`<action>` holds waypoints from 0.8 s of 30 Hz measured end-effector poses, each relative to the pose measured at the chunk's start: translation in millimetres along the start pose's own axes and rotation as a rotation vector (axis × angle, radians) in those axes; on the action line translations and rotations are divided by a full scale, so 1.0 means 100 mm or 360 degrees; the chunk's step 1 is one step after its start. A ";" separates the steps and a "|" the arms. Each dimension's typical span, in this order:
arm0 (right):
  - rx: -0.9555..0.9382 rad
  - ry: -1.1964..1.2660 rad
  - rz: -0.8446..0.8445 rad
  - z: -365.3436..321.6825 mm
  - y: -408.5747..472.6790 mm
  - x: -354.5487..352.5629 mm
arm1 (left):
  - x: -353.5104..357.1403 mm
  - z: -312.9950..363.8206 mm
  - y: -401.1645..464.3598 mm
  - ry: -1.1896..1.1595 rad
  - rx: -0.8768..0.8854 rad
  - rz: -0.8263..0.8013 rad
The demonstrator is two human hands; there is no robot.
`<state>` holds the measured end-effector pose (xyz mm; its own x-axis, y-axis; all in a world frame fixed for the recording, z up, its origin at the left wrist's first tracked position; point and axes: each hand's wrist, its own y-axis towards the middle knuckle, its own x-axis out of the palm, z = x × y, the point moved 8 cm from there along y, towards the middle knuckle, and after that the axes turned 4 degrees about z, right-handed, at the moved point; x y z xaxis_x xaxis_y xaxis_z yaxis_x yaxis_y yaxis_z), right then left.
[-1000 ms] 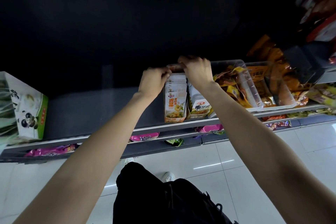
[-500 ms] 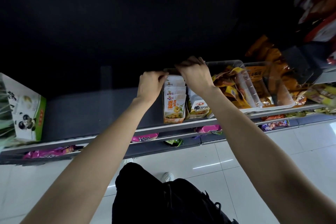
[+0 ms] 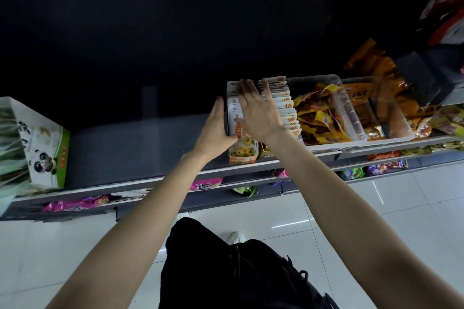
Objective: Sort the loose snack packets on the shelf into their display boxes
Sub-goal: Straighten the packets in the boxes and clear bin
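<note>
An orange-and-white display box (image 3: 243, 153) stands on the dark shelf (image 3: 140, 148), filled with a row of upright white snack packets. My left hand (image 3: 215, 128) lies flat against the box's left side, fingers straight, thumb at its front. My right hand (image 3: 259, 111) rests spread over the tops of the packets in that box and hides most of them. Just right of it, a second row of white packets (image 3: 285, 108) stands upright in a neighbouring box that is mostly hidden by my right arm.
Two clear plastic bins (image 3: 351, 113) with orange and yellow packets sit to the right. A white-and-green panda carton (image 3: 44, 143) stands at the shelf's left end. Pink and green packets (image 3: 206, 184) lie on the lower shelf. White floor tiles lie below.
Both hands came back from the far end of the box. The right hand has opened and spread over the packet tops; the left has moved down along the box's left side.
</note>
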<state>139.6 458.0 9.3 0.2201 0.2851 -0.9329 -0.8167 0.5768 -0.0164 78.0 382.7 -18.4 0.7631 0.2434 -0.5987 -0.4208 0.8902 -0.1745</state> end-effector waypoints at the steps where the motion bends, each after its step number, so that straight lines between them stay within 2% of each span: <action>1: -0.0010 0.0038 -0.0008 0.02 0.02 0.00 | 0.04 -0.02 0.03 -0.0027 -0.0031 -0.0028; 5: -0.0132 0.0024 -0.0045 0.09 0.12 0.02 | 0.25 -0.09 0.04 -0.0021 -0.0060 -0.0129; 9: -0.0178 -0.0009 -0.0091 0.11 0.11 -0.02 | 0.32 -0.16 0.00 -0.0007 -0.0093 -0.0064; 12: -0.0083 0.0267 0.0145 0.11 -0.17 -0.19 | 0.30 -0.17 0.01 0.0023 -0.0076 -0.0029; 15: 0.0196 0.0702 0.0511 0.14 -0.66 -0.27 | 0.30 -0.17 -0.01 0.0020 -0.0025 -0.0022; 17: 0.0393 0.0834 0.0658 0.11 -0.96 -0.22 | 0.30 -0.18 -0.02 -0.0040 -0.0016 -0.0025; 19: 0.0472 0.0833 0.0725 0.03 -1.11 -0.19 | 0.32 -0.17 -0.02 -0.0059 -0.0013 -0.0063; 21: 0.0416 0.0746 0.0805 -0.08 -1.16 -0.22 | 0.29 -0.15 0.00 -0.0082 -0.0038 -0.0039; 24: 0.0407 0.0645 0.0845 -0.08 -1.16 -0.23 | 0.14 -0.01 0.02 0.0061 0.0064 0.0187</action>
<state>225.6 378.4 29.7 -0.4286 0.2992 -0.8525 -0.5970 0.6144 0.5158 87.5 387.7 -27.6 0.6900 0.3327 -0.6428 -0.4855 0.8714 -0.0701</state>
